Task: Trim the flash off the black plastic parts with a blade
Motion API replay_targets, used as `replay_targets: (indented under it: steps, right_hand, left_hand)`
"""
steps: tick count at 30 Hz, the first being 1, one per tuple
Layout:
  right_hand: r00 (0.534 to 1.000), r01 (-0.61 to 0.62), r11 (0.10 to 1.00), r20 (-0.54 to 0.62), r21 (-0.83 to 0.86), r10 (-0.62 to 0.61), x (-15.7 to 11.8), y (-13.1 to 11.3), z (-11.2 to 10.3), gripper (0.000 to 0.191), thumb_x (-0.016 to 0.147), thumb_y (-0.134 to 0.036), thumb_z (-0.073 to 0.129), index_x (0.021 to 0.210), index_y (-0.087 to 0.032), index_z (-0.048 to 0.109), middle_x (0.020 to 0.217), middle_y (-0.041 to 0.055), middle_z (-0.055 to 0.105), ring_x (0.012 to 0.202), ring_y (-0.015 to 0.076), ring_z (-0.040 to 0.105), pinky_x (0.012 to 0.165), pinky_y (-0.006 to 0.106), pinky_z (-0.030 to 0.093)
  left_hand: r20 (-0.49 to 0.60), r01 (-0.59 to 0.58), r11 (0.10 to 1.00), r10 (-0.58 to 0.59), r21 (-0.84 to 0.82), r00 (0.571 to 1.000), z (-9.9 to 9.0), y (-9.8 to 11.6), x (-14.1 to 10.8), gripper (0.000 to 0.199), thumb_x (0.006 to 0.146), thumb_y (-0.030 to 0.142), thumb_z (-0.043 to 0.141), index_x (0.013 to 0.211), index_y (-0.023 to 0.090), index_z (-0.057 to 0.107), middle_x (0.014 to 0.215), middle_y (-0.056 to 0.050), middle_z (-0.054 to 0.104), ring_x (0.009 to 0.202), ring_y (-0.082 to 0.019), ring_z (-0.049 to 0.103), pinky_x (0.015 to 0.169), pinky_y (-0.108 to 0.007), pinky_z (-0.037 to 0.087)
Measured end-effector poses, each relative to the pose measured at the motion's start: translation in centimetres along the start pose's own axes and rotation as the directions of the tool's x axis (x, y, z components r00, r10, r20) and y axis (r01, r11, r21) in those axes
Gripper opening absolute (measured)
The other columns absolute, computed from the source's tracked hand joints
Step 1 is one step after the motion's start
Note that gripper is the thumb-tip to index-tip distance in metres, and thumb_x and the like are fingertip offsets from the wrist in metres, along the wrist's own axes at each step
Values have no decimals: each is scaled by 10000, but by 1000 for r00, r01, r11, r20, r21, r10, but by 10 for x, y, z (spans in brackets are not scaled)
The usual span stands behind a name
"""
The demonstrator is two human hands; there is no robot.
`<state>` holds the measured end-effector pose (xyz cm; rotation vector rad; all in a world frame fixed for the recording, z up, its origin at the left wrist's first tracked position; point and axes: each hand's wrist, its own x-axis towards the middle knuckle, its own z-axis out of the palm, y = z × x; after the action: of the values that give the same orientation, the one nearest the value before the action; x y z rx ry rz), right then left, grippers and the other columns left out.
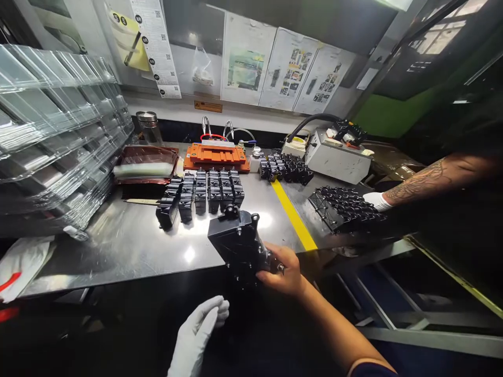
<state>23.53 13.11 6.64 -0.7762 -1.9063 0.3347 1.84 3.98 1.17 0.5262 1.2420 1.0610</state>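
My bare right hand grips a black plastic housing by its right side. The housing is tilted above the table's front edge, with ring-shaped lugs on top and small pegs on its face. Below and left of it, my left hand wears a white glove and is apart from the housing. Its fingers curl in with the thumb against them; whatever they may hold is hidden. Behind the held piece, several similar black housings stand in a row on the metal table.
Clear plastic trays are stacked high at the left. An orange fixture sits at the back. Yellow tape crosses the table. More black parts lie at right, beside another person's gloved hand. A grey box stands behind.
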Motion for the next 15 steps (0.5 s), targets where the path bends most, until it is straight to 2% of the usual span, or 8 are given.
replay_targets:
  steps: [4, 7, 9, 12, 15]
  right_hand:
    - [999, 29, 1000, -29, -2, -29, -3, -1, 0, 513, 844, -464, 685, 1311, -263, 619, 853, 34, 780, 579, 148, 686, 572, 238, 579]
    - [1000, 22, 1000, -3, 10, -22, -4, -1, 0, 514, 852, -490, 663, 1302, -244, 621, 749, 10, 750, 477, 122, 613, 483, 223, 523]
    - [1000, 15, 1000, 19, 25, -15, -4, 1, -1, 520, 851, -490, 662, 1299, -229, 619, 759, 15, 749, 476, 118, 603, 473, 220, 505]
    - [993, -4, 995, 116, 98, -7, -7, 4, 2, 532, 854, -488, 664, 1293, -193, 617, 808, 30, 761, 520, 109, 628, 502, 198, 504]
    - [966, -15, 990, 257, 141, -22, -22, 3, 17, 573, 857, -519, 647, 1259, -111, 624, 819, 60, 772, 572, 103, 674, 535, 167, 506]
  left_hand:
    - [25, 31, 1000, -31, -2, 999, 1, -2, 1, 525, 566, 572, 854, 902, 172, 797, 920, -131, 790, 890, -318, 746, 894, -449, 596]
    - [4, 38, 999, -38, -26, 999, 3, -3, 1, 517, 566, 570, 857, 902, 183, 794, 902, -118, 792, 897, -316, 746, 923, -459, 585]
    - [12, 42, 999, -42, -30, 999, 3, -4, 1, 505, 577, 559, 858, 908, 184, 789, 914, -120, 791, 909, -312, 744, 938, -459, 578]
    - [-6, -12, 998, 12, -66, 1000, 0, -6, 3, 558, 558, 558, 869, 965, 189, 774, 981, -127, 784, 942, -324, 735, 913, -452, 587]
    - [-91, -131, 988, 123, -86, 988, -6, -11, 5, 722, 509, 610, 861, 1098, 216, 726, 1071, -112, 765, 1013, -347, 710, 901, -439, 586]
